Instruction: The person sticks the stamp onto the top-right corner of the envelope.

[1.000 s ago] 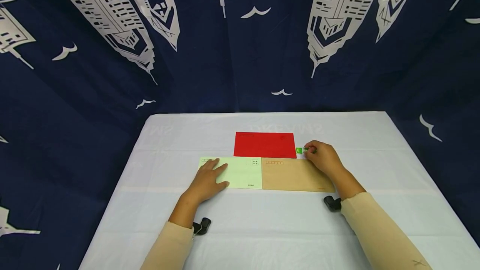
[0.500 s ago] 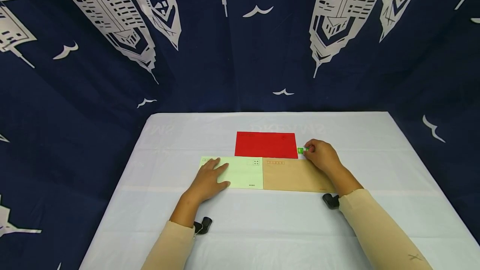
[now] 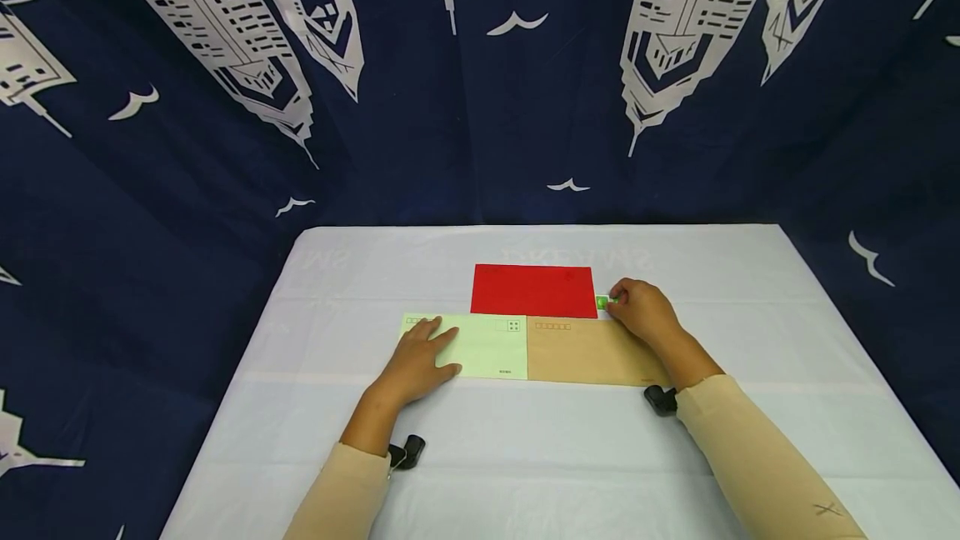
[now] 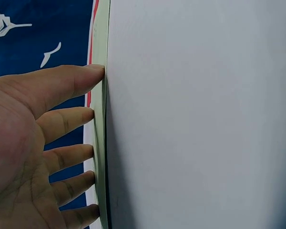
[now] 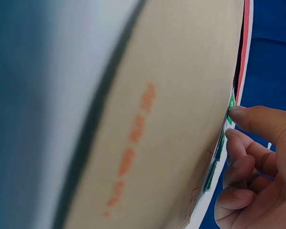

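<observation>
My left hand (image 3: 416,361) rests on the pale green envelope (image 3: 491,348) with fingers spread; in the left wrist view its fingertips (image 4: 89,177) press along the envelope's surface. My right hand (image 3: 647,312) is at the right end of the red envelope (image 3: 534,290), above the brown envelope (image 3: 585,352). Its thumb and forefinger pinch at a small green stamp (image 5: 231,107), partly hidden by the fingers. Another green stamp (image 3: 602,302) shows just left of the fingertips in the head view. More green pieces (image 5: 210,176) lie beside the curled fingers in the right wrist view.
The three envelopes lie flat on a white-covered table (image 3: 525,457), green and brown side by side, red behind them. A dark blue curtain (image 3: 465,140) with white building and bird prints hangs behind the table. Each wrist carries a black camera (image 3: 661,400).
The right hand's fingers have shifted slightly left over the green stamps, covering more of them. The left hand stays in place on the green envelope.
</observation>
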`<state>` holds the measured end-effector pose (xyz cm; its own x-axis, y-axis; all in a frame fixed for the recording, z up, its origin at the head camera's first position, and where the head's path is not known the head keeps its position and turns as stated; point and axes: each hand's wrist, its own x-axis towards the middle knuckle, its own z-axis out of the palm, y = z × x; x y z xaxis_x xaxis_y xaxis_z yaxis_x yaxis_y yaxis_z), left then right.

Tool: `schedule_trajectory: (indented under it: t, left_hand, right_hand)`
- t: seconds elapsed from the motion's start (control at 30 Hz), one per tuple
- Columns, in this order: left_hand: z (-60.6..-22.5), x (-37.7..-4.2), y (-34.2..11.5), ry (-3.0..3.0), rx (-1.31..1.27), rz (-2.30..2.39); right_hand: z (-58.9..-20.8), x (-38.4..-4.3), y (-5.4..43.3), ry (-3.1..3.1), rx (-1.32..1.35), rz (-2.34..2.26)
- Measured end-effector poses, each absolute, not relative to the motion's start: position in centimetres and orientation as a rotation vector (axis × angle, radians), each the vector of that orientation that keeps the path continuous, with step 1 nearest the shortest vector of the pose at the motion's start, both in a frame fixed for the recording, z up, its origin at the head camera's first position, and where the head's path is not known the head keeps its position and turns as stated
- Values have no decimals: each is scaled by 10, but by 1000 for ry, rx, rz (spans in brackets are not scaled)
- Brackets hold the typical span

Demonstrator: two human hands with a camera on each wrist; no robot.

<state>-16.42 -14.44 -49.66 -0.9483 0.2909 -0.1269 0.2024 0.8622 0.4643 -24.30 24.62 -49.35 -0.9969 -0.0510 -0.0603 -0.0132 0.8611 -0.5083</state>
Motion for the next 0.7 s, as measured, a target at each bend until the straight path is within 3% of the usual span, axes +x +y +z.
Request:
schedule_trajectory:
  t: [0.7]
  left_hand:
    - [-494,-162,-145,2831,384,695]
  right_hand:
    - [-491,-245,241,2882,46,-867]
